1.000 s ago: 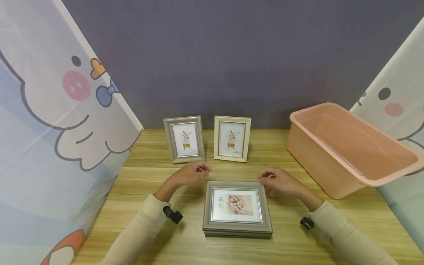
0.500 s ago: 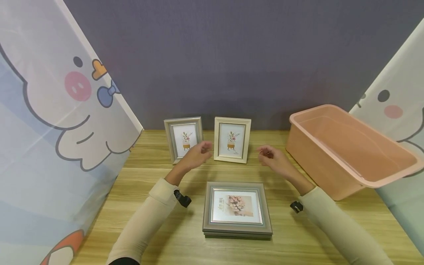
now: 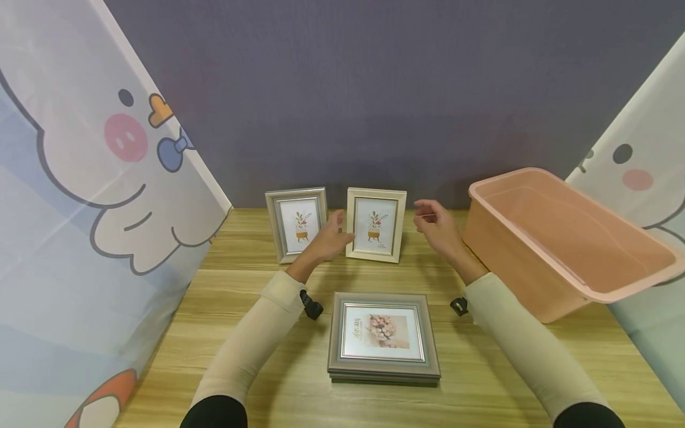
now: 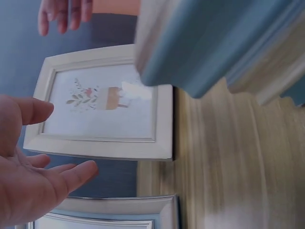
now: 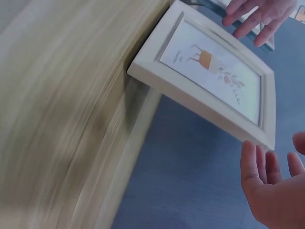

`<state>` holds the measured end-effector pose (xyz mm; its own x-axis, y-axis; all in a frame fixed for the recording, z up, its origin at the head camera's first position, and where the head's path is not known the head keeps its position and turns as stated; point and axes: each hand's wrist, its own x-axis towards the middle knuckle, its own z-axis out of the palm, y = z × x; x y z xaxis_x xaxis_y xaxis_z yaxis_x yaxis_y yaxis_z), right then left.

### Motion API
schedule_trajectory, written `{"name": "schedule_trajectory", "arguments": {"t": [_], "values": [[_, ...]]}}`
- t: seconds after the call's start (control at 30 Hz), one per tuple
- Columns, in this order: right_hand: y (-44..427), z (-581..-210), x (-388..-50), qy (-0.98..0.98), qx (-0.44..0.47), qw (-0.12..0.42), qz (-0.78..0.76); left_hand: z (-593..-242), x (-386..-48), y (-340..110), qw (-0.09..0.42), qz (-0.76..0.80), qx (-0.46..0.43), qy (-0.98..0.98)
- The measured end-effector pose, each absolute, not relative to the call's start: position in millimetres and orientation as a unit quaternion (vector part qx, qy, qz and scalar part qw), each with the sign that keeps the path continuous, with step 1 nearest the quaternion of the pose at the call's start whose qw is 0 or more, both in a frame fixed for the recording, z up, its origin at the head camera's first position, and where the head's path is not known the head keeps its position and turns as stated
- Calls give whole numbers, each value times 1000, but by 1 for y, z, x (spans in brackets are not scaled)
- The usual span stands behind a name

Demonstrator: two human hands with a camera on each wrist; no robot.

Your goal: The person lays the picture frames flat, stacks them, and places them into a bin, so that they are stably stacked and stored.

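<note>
Upright at the back stands a cream frame (image 3: 376, 224) with a plant picture, a hand on each side of it. My left hand (image 3: 327, 241) is at its left edge, fingers parted and holding nothing, partly in front of a silver-grey frame (image 3: 283, 229). On the right, my right hand (image 3: 437, 229) is raised beside the cream frame with a visible gap, fingers loosely bent and empty. In the right wrist view the fingertips (image 5: 249, 148) lie close to the cream frame's (image 5: 205, 102) edge; contact is unclear.
Nearer the front lies a stack of grey frames (image 3: 383, 368), the top one showing a flower picture. A pink bin (image 3: 514, 255) stands on the right of the wooden table (image 3: 214, 309). A dark panel (image 3: 342, 89) rises behind the frames.
Both hands have moved away from beside the stack, up and toward the back, to the sides of the cream frame. The frames and the bin have stayed in place.
</note>
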<state>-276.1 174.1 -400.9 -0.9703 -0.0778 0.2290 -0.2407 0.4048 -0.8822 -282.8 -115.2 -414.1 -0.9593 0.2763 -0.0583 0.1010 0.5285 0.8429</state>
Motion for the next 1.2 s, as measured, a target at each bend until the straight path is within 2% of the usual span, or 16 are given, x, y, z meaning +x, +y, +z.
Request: {"name": "schedule_trajectory", "arguments": {"t": [0.17,0.4,0.77,1.2], "values": [[172,-403,-289,-845,92,93,518,-422,-292,-113,92,478,98,868],[165,-410,-303,-836,94,87,533,-430,-299,-107,91,491,84,862],[151,-414,-312,-829,80,98,545,-437,-310,-99,38,455,67,887],[143,-419,-319,-831,73,92,544,-438,-316,-95,1,412,62,909]]}}
